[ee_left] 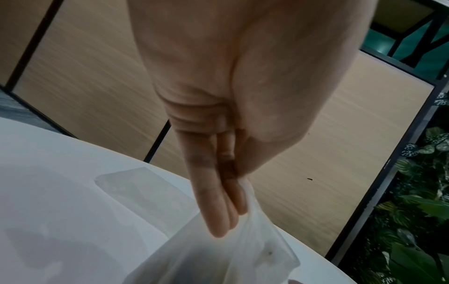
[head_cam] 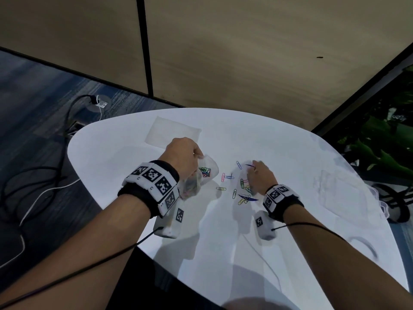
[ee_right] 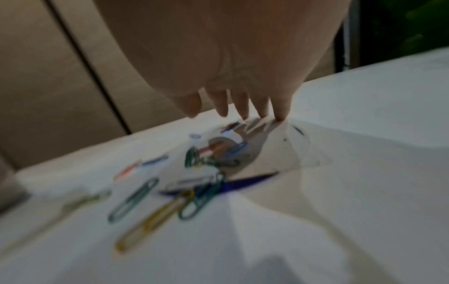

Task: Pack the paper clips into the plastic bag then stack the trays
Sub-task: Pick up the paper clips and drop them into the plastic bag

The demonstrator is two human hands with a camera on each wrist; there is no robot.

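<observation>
My left hand (head_cam: 185, 155) pinches the rim of a clear plastic bag (head_cam: 209, 170) and holds it up off the white table (head_cam: 290, 253); several coloured paper clips show inside it. In the left wrist view the left hand (ee_left: 218, 192) has straight fingers and the thumb clamped on the bag (ee_left: 218, 259). Several loose paper clips (head_cam: 242, 193) lie scattered under and left of my right hand (head_cam: 260, 175). In the right wrist view the right hand (ee_right: 243, 103) points its spread fingertips (ee_right: 282, 113) down onto a clear blue-edged plastic piece (ee_right: 291, 153) among the clips (ee_right: 145, 192).
One clear tray (head_cam: 172, 130) lies flat at the table's far side, also seen as the tray (ee_left: 136, 188) beyond the bag. Another clear tray (head_cam: 344, 193) sits near the right edge. Cables trail on the floor to the left; plants stand at the right.
</observation>
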